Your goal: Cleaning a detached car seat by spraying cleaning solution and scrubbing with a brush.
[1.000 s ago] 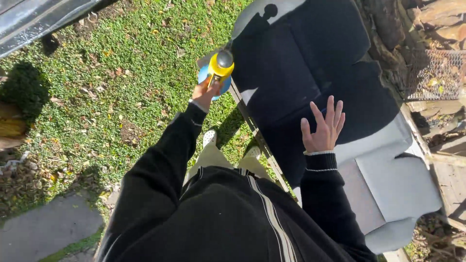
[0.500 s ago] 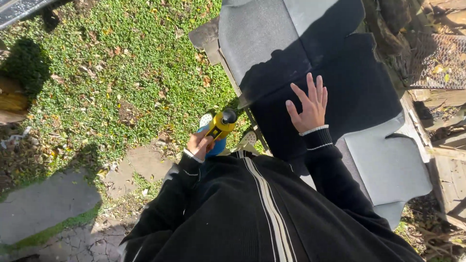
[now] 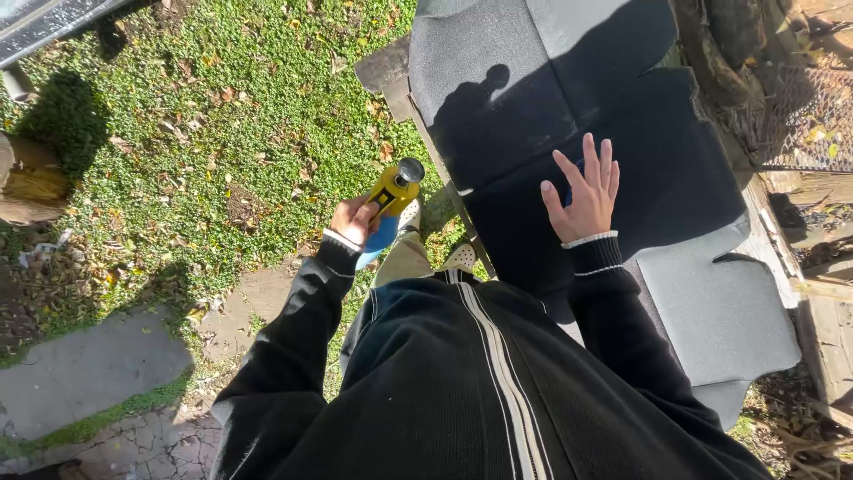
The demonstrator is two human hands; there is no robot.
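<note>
Grey fabric covers the car seat [image 3: 569, 53] that lies flat in front of me, and I take this seat as my landmark. Part of it is in sun, and my own shadow falls dark across its middle. My right hand [image 3: 584, 188] rests on this shaded middle part, palm down, fingers spread wide and open, holding nothing. My left hand [image 3: 354, 220] is beside the left edge of the seat, not touching it. The grip of this hand is closed around a yellow tool [image 3: 394, 187] with a round metal end that points up and away from me, and a blue part [image 3: 380, 238] shows under the hand. Just below the tool, near the same left edge of the seat, I see my light shoes [image 3: 458, 259]. Left of the seat is green grass [image 3: 222, 124] with dry leaves, and further left and nearer to me lies a flat paving stone [image 3: 80, 369]. Both my sleeves are black with white stripes at the cuff.
</note>
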